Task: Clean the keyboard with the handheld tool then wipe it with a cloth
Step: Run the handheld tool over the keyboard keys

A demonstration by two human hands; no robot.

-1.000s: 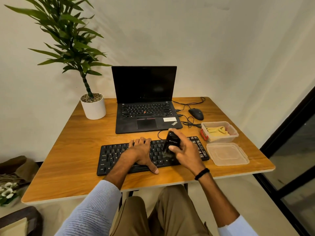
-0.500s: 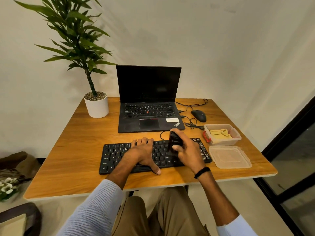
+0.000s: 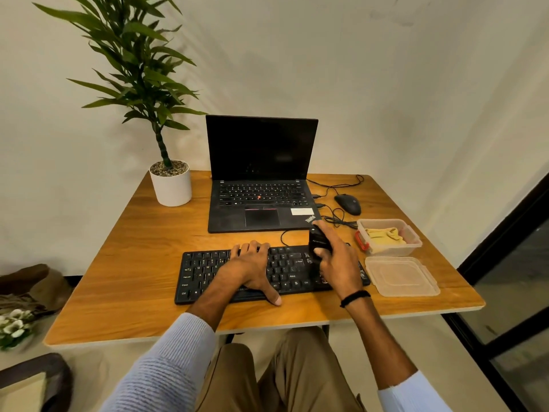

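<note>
Two hands: both at work over a black keyboard [image 3: 243,275] on a wooden table [image 3: 142,263], seen from a head-worn camera looking down
Left hand [image 3: 249,269]: laid flat, palm down, on the middle of the keyboard, fingers spread toward the top row and thumb reaching past the near edge; it grips nothing
Right hand [image 3: 338,263]: closed around a black handheld tool [image 3: 318,240], index finger along its top and thumb on its front face
Handheld tool: held upright over the right end of the keyboard, lower end down among the keys; whether it touches them cannot be told
Keyboard: lies across the near half of the table, just in front of an open laptop [image 3: 261,179] with a dark screen, its cable looping back toward the laptop
Cloth [image 3: 384,237]: yellow, crumpled inside a clear plastic container [image 3: 413,245] to the right of the keyboard, well clear of both hands
Lid [image 3: 401,276]: clear, flat on the table just in front of the container, beside the keyboard's right end
Elsewhere on the table: a black mouse [image 3: 347,203] with tangled cable to the right of the laptop, and a potted plant [image 3: 170,185] in a white pot at the far left corner
</note>
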